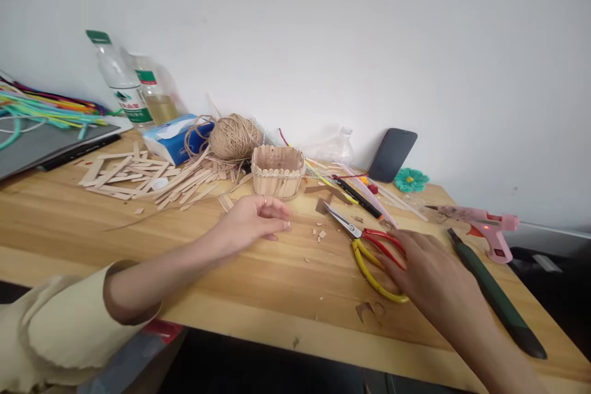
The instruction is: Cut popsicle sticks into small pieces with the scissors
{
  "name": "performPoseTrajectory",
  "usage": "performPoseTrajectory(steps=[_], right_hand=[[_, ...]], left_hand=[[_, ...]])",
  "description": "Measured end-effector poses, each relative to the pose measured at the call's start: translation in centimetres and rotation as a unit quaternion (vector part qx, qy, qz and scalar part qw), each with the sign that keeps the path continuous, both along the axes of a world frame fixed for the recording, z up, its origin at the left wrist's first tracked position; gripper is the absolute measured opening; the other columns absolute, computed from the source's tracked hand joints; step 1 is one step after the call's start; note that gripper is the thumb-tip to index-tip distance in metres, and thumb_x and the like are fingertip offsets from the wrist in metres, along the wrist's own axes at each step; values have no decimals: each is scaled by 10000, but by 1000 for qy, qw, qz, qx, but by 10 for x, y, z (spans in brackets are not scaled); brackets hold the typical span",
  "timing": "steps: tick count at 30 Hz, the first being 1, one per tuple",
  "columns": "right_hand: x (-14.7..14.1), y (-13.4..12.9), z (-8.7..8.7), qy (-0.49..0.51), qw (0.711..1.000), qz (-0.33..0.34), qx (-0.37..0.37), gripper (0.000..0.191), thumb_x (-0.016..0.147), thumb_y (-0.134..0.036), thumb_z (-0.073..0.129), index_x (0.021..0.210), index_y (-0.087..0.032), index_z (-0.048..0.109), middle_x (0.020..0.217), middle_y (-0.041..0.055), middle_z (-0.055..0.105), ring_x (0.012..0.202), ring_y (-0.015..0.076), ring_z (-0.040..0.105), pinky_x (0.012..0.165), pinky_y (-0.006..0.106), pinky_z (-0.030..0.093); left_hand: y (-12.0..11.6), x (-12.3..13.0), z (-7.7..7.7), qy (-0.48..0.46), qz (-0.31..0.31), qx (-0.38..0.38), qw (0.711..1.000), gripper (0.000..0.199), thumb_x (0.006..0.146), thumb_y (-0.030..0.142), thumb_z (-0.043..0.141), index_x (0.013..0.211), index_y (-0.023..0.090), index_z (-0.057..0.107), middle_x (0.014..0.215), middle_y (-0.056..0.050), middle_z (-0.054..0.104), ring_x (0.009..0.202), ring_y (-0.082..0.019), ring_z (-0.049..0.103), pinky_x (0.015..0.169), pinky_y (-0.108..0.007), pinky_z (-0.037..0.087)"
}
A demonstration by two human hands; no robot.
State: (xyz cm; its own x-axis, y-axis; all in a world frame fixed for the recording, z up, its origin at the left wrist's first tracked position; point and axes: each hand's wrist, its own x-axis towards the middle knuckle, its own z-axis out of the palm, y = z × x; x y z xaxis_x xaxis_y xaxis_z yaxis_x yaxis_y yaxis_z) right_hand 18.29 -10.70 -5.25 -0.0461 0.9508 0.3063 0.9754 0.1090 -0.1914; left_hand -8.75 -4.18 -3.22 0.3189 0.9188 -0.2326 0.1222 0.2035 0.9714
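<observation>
The fingers of my right hand [429,265] are grasping the red-handled side of the scissors [381,235], thumb on one side and the others over the top; how tightly I squeeze, I cannot tell. The yellow loop hangs out nearest me, just under those fingers, and the blades point away from them toward the left, the tip by a brown scrap [318,204]. The fingers of my left hand [252,221] are released, loosely curled with nothing in them, hovering over the counter [277,295].

Just beyond my left fingers stands the small stick-walled basket [277,184], upright, with the ball of twine [233,135] behind it to the left. Loose sticks [133,175] spread farther left of those fingers. Between my two hands lie small wood chips [322,234].

To handle the scissors well, I think I should seat thumb and fingers properly in both loops, since a one-sided hold lets the blades swing. My left fingers are best kept clear of the tip's line. My right wrist should stay low and turned inward, because the green-handled cutter [494,295] and the pink glue gun [489,225], its small light glowing, lie just to the right.
</observation>
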Motion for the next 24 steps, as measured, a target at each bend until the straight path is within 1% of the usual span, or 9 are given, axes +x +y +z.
performPoseTrajectory(steps=[2,5,8,12,16,18,20,21,24], right_hand=[[-14,0,3,-13,998,64,1,206,848,-289,490,917,-180,651,973,134,659,942,313,582,799,437,447],[-40,6,4,70,971,206,-99,173,848,-133,483,917,-186,633,920,84,653,859,211,606,746,326,482],[-60,17,5,133,944,243,-178,182,825,-63,497,880,-167,636,903,78,633,849,195,593,739,310,481],[-72,30,-2,160,931,231,-233,173,786,-36,535,779,-179,631,849,54,603,802,187,576,702,299,477],[-72,32,-15,188,924,241,-230,210,770,4,504,730,-181,594,815,32,581,778,166,554,695,275,454],[-64,34,-13,205,921,240,-227,185,802,-27,468,761,-184,557,823,30,573,771,163,541,688,278,443],[-53,40,-4,244,925,203,-209,151,849,-88,427,795,-194,520,790,17,570,721,154,529,647,271,432],[-46,44,2,271,928,154,-206,121,875,-136,425,831,-201,517,790,13,578,728,155,534,646,271,428],[-30,61,20,354,927,61,-110,76,849,-254,525,799,-204,552,733,-3,567,675,148,521,592,251,411]], left_hand=[[7,3,-5,24,-22,5,999,77,610,204,680,672,161,669,662,-9,661,635,-136,593,608,-244,471],[17,8,-9,36,-32,6,999,41,625,193,658,654,171,677,668,0,662,626,-128,577,610,-230,451],[25,11,-7,43,-40,11,998,39,629,177,642,653,177,673,637,18,649,598,-121,560,593,-219,425],[35,14,-6,47,-65,22,997,58,642,185,634,672,180,683,677,7,664,641,-143,581,614,-231,434],[42,15,-9,30,-87,-3,996,68,660,216,643,694,185,692,726,-10,682,709,-167,607,631,-237,464],[44,15,-12,24,-93,-18,995,58,662,213,642,685,184,686,710,-8,675,708,-165,607,627,-235,469],[45,15,-14,22,-99,-26,995,53,668,213,637,685,183,677,695,-1,664,700,-160,602,622,-232,468],[46,14,-15,22,-102,-28,994,55,672,216,635,691,183,674,694,1,660,698,-159,600,620,-232,468],[48,14,-18,40,-106,-24,993,57,678,221,635,698,180,669,699,-1,663,692,-161,596,629,-239,459]])
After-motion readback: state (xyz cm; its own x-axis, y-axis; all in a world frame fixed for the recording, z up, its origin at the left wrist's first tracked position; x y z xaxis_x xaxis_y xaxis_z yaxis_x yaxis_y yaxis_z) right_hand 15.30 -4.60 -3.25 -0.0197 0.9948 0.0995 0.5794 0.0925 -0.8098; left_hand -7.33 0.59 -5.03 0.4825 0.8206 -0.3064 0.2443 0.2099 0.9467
